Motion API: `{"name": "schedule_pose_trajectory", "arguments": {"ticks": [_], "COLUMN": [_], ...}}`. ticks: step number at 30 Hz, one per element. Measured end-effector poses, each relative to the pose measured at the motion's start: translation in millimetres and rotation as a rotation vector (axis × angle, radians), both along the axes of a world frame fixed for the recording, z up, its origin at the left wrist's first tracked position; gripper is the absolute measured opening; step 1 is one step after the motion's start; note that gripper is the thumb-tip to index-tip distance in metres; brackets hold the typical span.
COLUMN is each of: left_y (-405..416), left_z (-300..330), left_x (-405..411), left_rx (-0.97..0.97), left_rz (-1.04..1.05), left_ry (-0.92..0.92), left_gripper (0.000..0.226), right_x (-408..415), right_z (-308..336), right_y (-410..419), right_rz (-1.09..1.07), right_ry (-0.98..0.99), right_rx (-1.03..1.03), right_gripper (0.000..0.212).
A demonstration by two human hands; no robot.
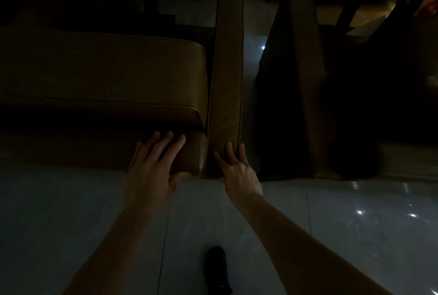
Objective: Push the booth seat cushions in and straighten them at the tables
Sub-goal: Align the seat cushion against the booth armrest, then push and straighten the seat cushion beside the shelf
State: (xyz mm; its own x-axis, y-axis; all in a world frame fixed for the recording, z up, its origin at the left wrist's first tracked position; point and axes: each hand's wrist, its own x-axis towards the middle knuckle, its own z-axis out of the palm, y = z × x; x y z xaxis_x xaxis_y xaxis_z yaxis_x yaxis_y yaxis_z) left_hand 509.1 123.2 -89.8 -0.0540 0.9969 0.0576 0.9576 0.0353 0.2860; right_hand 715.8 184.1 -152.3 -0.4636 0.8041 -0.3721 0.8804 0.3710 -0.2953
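Note:
The scene is dim. A brown leather seat cushion (102, 71) lies on the booth base (192, 152) at left. My left hand (154, 164) presses flat against the front of that base, fingers straight, thumb under its corner. A narrow upright brown back cushion (228, 76) runs away from me just right of the seat. My right hand (237, 171) rests with spread fingers on the near end of this back cushion.
A second booth back (305, 76) stands to the right across a narrow gap of glossy floor (251, 41). Grey tiled floor (343, 223) spreads in front. My dark shoe (216, 268) is at the bottom. Pale table edges show at the top.

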Motion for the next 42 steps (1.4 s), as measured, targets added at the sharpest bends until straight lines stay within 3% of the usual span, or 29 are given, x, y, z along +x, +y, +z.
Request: {"name": "schedule_pose_trajectory", "arguments": {"ticks": [9,13,18,23,30,33,37,42], "left_y": [0,2,12,50,111,138,157,150], "left_z": [15,48,59,74,78,67,54,42], "left_x": [12,71,187,332,502,533,529,518], "left_rx": [-0.106,-0.090,-0.153,-0.166,-0.210,-0.283,-0.380,-0.321], "left_rz": [0.066,0.144,-0.075,-0.261,-0.342,-0.337,-0.298,-0.276], "left_ry": [-0.026,-0.119,-0.223,-0.254,-0.146,-0.070,-0.003,-0.042], "left_gripper": [0.082,0.074,0.073,0.078,0.092,0.103,0.105,0.092], "right_x": [58,167,320,471,623,658,660,643], "right_z": [39,72,117,139,130,126,117,102], "right_y": [-42,-74,-67,-29,59,91,108,99], "right_rz": [-0.181,-0.348,-0.594,-0.718,-0.553,-0.448,-0.367,-0.454], "right_ry": [0.201,0.026,-0.147,-0.166,-0.166,-0.235,-0.242,-0.189], "right_rx": [-0.103,-0.127,-0.037,0.139,0.213,0.121,-0.030,0.091], "right_gripper": [0.072,0.068,0.070,0.074,0.112,0.124,0.121,0.109]}}
